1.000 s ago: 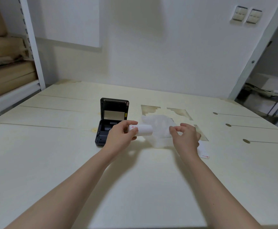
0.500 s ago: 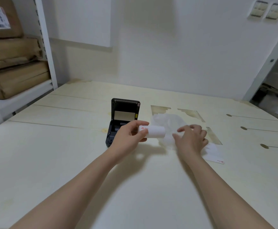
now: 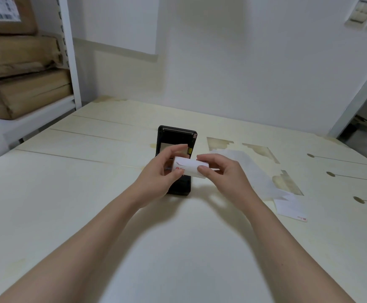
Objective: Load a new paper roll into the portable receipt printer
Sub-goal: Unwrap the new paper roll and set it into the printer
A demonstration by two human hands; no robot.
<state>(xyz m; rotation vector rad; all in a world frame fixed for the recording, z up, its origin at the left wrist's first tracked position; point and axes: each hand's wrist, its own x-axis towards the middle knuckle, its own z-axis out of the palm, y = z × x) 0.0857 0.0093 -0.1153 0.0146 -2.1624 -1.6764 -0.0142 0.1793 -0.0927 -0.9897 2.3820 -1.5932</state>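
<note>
A small white paper roll (image 3: 189,167) with a red mark near its left end is held level above the table, between both hands. My left hand (image 3: 162,171) grips its left end and my right hand (image 3: 219,173) pinches its right end. Right behind and below the roll stands the black receipt printer (image 3: 178,136) with its lid raised; my left hand hides most of its paper bay.
A crumpled clear wrapper (image 3: 250,169) and a small white slip with red print (image 3: 291,209) lie on the pale table (image 3: 90,193) to the right. Brown parcels (image 3: 25,92) sit on a white shelf at the left. The wall is close behind.
My right hand has left the wrapper and taken hold of the roll's right end. The roll now sits in front of the open printer.
</note>
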